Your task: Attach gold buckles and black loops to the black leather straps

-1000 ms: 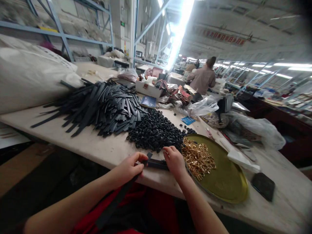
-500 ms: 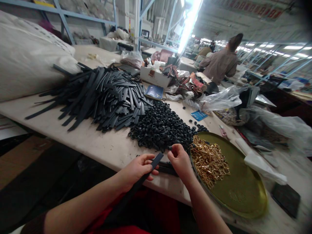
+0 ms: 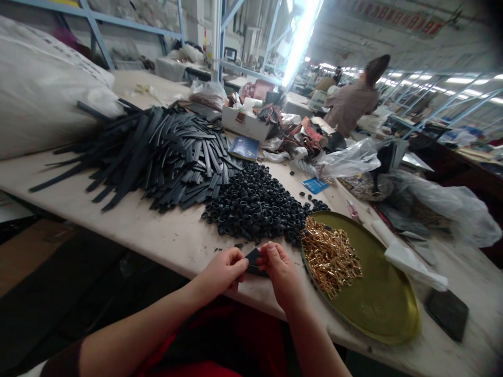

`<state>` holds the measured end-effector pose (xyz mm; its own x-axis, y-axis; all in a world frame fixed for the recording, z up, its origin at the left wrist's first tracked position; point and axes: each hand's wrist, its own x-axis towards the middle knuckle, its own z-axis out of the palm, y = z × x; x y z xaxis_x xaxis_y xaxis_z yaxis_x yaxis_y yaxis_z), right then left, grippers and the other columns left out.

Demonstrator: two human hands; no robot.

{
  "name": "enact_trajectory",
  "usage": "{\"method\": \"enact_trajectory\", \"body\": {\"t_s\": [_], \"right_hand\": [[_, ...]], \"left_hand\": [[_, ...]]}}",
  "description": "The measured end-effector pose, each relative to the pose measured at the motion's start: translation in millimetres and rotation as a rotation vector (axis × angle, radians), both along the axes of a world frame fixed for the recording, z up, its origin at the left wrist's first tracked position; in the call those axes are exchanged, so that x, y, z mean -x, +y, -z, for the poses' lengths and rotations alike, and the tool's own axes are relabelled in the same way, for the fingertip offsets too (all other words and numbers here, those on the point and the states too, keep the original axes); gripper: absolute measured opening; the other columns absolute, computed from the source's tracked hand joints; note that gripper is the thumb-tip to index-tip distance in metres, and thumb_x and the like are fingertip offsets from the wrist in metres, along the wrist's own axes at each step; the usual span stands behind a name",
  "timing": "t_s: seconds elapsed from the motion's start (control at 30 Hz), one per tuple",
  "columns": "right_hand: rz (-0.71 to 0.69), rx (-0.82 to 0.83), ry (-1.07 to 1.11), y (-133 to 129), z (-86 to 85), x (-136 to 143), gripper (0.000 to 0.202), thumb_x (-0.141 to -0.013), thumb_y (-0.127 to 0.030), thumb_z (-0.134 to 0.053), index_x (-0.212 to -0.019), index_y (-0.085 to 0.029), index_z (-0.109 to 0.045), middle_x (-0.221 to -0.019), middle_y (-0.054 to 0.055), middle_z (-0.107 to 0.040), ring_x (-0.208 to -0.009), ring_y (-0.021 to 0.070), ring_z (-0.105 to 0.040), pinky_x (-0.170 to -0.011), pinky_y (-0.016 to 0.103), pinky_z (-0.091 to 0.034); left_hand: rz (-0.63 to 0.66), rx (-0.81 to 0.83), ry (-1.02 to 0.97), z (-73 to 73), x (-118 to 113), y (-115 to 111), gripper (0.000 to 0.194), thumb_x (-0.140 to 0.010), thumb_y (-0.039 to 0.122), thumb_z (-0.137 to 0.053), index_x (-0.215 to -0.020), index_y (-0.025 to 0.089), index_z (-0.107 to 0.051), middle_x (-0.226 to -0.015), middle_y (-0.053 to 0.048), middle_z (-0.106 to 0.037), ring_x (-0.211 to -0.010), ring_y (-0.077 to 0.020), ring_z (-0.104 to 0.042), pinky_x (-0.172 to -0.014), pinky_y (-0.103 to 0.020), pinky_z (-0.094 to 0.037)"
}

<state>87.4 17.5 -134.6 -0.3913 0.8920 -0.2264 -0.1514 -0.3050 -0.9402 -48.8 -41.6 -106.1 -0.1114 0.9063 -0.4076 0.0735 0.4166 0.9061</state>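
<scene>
Black strap (image 3: 253, 256): only a short piece shows, between the two hands at the front edge of the counter (image 3: 168, 235), in front of the ring pile; the rest is lost against dark clothing.
Left hand (image 3: 226, 269): grip pinched on the strap, thumb on top. Half a second ago the strap end stuck out clear past the fingers; now much less of it shows.
Right hand (image 3: 281, 269): moved in from the ring pile side, fingertips now at the strap. Fingers curled; can't tell if the grip is pinching the strap or only touching it.
Small ring: seen in the right fingertips half a second ago; not visible there now. Can't tell if it's on the strap, hidden in the fingers or put down.
Meaning: looks like two-handed work at the strap end now; no finished join visible, so wouldn't count it done.
Ring pile (image 3: 255, 204): black, heaped just beyond the hands, no clear change.
Strap pile (image 3: 165, 152): left of the rings, touching them, unchanged as far as I see.
Gold pieces (image 3: 332, 256): heaped on the left part of the tray (image 3: 381, 298), right of the right hand; neither hand on them.
</scene>
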Motion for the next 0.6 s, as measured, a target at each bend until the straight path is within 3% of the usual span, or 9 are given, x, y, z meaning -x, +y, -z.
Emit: {"method": "enact_trajectory", "body": {"t_s": [0.13, 0.23, 0.33, 0.47, 0.6], "right_hand": [[0.015, -0.328, -0.293, 3, -2.0, -3, 0.022, -0.08, -0.04, -0.05, -0.078, -0.019, -0.052, -0.073, 0.001, -0.059, -0.065, 0.014, -0.053, -0.06, 0.026, -0.042], [-0.076, -0.625, -0.558, 5, -4.9, 7, 0.011, -0.081, -0.028, -0.048, -0.079, -0.02, -0.055, -0.074, 0.002, -0.059, -0.068, 0.0162, -0.054, -0.062, 0.028, -0.041], [-0.178, -0.869, -0.831, 7, -5.4, 28, 0.01, -0.08, -0.021, -0.049, -0.079, -0.021, -0.059, -0.08, 0.004, -0.06, -0.072, 0.0182, -0.056, -0.065, 0.029, -0.04], [-0.251, -0.917, -0.999, 11, -2.2, 53, 0.006, -0.074, -0.016, -0.057, -0.069, -0.019, -0.059, -0.074, 0.006, -0.061, -0.067, 0.0207, -0.057, -0.058, 0.03, -0.037], [-0.248, -0.829, -0.867, 14, -3.2, 55, 0.003, -0.075, -0.02, -0.056, -0.072, -0.021, -0.057, -0.072, 0.002, -0.06, -0.066, 0.0174, -0.056, -0.058, 0.028, -0.037]], "left_hand": [[-0.148, -0.063, -0.033, -3.9, 20, -14, 0.028, -0.073, 0.043, -0.049, -0.067, 0.017, -0.042, -0.051, 0.008, -0.047, -0.039, -0.0054, -0.04, -0.041, -0.017, -0.03], [-0.245, -0.044, -0.093, -8.6, 34, -23, 0.029, -0.073, 0.043, -0.051, -0.068, 0.017, -0.04, -0.052, 0.008, -0.047, -0.039, -0.0041, -0.038, -0.04, -0.016, -0.027], [-0.261, -0.051, -0.112, -11.5, 40, -30, 0.029, -0.073, 0.043, -0.051, -0.067, 0.017, -0.041, -0.051, 0.008, -0.046, -0.038, -0.0039, -0.037, -0.041, -0.016, -0.027], [-0.252, -0.054, -0.117, -8.9, 42, -36, 0.029, -0.071, 0.044, -0.052, -0.067, 0.017, -0.041, -0.05, 0.008, -0.046, -0.038, -0.0047, -0.038, -0.043, -0.017, -0.029], [-0.15, -0.045, -0.076, -2.6, 42, -36, 0.029, -0.072, 0.045, -0.05, -0.07, 0.018, -0.043, -0.053, 0.007, -0.049, -0.04, -0.0069, -0.042, -0.043, -0.019, -0.032]]}}
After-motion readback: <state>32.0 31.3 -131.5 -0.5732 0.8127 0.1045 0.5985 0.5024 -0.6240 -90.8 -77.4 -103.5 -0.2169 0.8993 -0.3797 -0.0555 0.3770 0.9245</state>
